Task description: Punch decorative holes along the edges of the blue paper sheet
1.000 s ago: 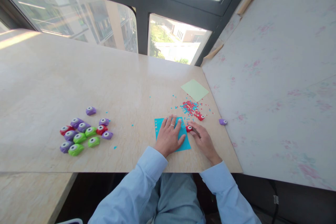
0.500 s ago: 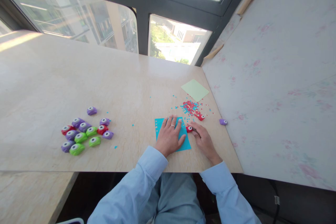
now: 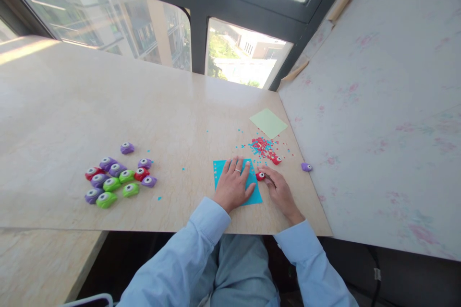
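Note:
My left hand (image 3: 233, 184) lies flat, fingers spread, on a blue square of paper (image 3: 256, 194) near the table's front edge. At the sheet's right edge sits a small red paper punch (image 3: 260, 176), and my right hand (image 3: 279, 191) is closed around it, fingers on top. Just beyond lies a heap of red and blue paper bits (image 3: 262, 146), with a second red punch (image 3: 276, 159) beside it.
A pale green paper square (image 3: 268, 123) lies farther back. One purple punch (image 3: 306, 167) sits at the table's right edge. Several purple, green and red punches (image 3: 117, 178) cluster at the left. Windows run along the far side; a marbled panel (image 3: 378, 105) rises on the right.
My right hand's fingers have come down over the red punch at the paper's edge. The left hand stays flat on the blue sheet. The view shifted slightly.

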`<state>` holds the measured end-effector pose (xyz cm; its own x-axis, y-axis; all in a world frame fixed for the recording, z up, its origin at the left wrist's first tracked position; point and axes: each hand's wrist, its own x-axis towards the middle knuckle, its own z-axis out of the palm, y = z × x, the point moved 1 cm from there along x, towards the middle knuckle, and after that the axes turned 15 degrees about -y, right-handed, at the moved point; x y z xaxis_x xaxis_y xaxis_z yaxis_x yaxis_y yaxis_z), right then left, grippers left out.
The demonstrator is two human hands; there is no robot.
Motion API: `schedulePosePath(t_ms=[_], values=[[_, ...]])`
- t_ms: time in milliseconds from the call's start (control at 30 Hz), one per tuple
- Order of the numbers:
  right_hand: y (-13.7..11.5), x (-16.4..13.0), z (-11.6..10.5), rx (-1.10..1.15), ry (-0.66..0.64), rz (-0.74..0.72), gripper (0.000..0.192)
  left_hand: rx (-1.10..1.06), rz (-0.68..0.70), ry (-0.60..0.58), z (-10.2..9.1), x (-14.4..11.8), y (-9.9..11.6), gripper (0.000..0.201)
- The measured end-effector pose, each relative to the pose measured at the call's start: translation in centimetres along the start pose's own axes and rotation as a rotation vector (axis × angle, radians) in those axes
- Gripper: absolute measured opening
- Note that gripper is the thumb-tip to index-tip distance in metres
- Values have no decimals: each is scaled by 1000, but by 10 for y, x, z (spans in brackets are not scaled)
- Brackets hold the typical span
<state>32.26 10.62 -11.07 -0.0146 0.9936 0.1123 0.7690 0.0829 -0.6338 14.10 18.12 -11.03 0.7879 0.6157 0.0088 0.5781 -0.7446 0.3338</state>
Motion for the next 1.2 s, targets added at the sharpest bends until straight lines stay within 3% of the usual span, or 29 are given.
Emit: schedulePosePath(t_ms=[1200], values=[[-3, -1, -2, 44, -18, -9, 32, -9, -3, 2, -2, -1, 0, 62]])
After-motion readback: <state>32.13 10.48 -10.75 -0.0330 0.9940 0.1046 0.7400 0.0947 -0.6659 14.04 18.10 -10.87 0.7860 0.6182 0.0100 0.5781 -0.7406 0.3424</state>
